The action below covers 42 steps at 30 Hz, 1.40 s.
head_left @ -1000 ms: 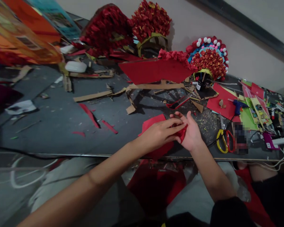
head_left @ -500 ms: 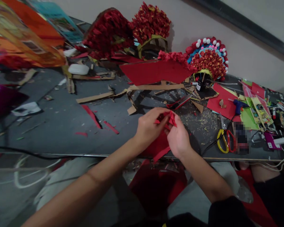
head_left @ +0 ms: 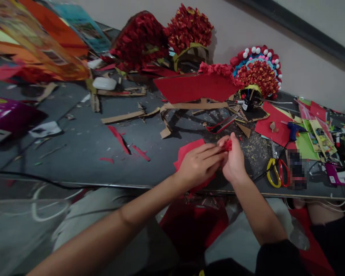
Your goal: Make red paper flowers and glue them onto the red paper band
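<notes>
Left hand (head_left: 199,165) and right hand (head_left: 234,163) brought together above table edge (head_left: 103,184), fingertips of both pinched on small crumpled red paper piece (head_left: 228,145). Piece held between the two hands, at their far ends. Red paper sheet (head_left: 186,150) lying flat directly beneath left hand, partly covered. Scissors (head_left: 275,168) to the outer side of right hand, near, not touching. Blue glue gun (head_left: 293,130) beyond scissors, well apart.
</notes>
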Tool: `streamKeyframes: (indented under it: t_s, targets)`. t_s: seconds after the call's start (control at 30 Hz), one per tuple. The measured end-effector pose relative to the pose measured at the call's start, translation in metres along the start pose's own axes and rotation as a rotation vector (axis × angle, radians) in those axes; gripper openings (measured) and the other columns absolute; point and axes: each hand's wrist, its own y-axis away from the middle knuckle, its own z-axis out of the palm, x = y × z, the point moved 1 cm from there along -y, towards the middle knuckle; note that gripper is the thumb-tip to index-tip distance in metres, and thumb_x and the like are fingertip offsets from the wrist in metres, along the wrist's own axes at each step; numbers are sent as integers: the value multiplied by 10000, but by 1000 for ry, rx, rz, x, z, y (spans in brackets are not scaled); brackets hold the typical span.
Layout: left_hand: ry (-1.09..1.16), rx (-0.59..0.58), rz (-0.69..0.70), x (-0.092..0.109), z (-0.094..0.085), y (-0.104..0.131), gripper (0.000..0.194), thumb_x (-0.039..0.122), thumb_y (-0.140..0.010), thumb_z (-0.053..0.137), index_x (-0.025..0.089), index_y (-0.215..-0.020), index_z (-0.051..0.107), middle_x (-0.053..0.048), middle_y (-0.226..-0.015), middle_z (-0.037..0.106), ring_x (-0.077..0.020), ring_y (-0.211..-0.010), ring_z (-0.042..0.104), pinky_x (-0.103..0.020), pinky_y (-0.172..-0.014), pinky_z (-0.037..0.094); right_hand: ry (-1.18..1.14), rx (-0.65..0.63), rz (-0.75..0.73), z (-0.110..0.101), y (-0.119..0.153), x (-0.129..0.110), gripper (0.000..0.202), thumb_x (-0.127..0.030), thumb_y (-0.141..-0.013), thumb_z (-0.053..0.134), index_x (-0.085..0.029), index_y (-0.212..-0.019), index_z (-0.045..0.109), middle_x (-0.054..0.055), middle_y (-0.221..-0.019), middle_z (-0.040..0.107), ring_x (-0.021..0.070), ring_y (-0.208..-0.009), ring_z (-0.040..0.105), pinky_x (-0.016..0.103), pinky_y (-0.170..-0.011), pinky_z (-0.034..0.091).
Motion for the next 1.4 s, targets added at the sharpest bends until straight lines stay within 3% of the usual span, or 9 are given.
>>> streamKeyframes:
  t_s: [0.17,0.33,0.57,0.77,0.9,1.03,1.13,1.27,1.4]
  targets:
    - [-11,-23,57,1,-5,-2,188,85,-806,515,159,-922,645,-90,-1034,696,-191,-957,644,-340,-816,566,149,-73,-103,-10,-11,-11,221,-428,-760,616,-208,-738,618,-55,-619,505,64,-548,430,180,-489,337]
    - [68,-33,-39,-2,-21,-9,167,108,-828,516,175,-936,624,-53,-981,711,-144,-848,674,-267,-758,566,-14,-62,-40,-24,-15,-54,344,-424,-754,666,-190,-581,482,-92,-518,336,29,-399,223,140,-340,218]
    - [39,-111,-43,-10,-24,-14,165,140,-865,473,154,-914,629,-49,-882,714,-141,-758,678,-239,-663,545,-3,-42,35,-49,-10,-85,278,-376,-605,794,-211,-722,603,-77,-612,443,26,-508,445,63,-352,356]
    - [78,-112,-11,-9,-20,-13,173,130,-871,457,147,-910,624,-39,-832,711,-131,-712,668,-233,-643,536,44,-151,-19,-50,-9,-79,235,-346,-638,773,-188,-695,609,-63,-613,461,4,-411,288,83,-291,160]
    - [72,-135,-6,-10,-19,-11,182,141,-875,449,154,-903,629,-30,-782,705,-128,-664,658,-233,-612,533,2,-215,-12,-38,-11,-63,467,-506,-646,733,-175,-494,441,-71,-505,367,29,-417,285,136,-355,235]
    - [69,-120,-5,-11,-20,-11,176,129,-865,463,156,-909,632,-35,-806,709,-130,-707,666,-237,-660,541,-87,-61,23,-24,-16,-36,643,-568,-858,423,-193,-404,165,-81,-372,172,53,-353,142,184,-339,171]
    - [63,-116,-14,-12,-21,-11,182,139,-868,457,168,-899,634,-32,-804,711,-125,-716,666,-237,-681,541,-111,44,94,-14,-14,-17,648,-586,-890,306,-201,-412,99,-86,-340,113,54,-334,89,197,-332,139]
    - [52,-108,3,-12,-23,-7,180,131,-859,457,173,-912,624,-33,-776,703,-123,-659,653,-223,-609,523,-59,27,289,0,-4,1,662,-730,-777,368,-207,-411,190,-96,-314,168,39,-306,117,188,-321,109]
    - [53,-78,14,-11,-24,-7,160,125,-855,483,170,-951,604,-42,-794,699,-126,-660,654,-215,-584,512,-19,-118,338,3,0,2,533,-716,-682,539,-193,-584,528,-105,-339,319,32,-299,185,159,-321,110]
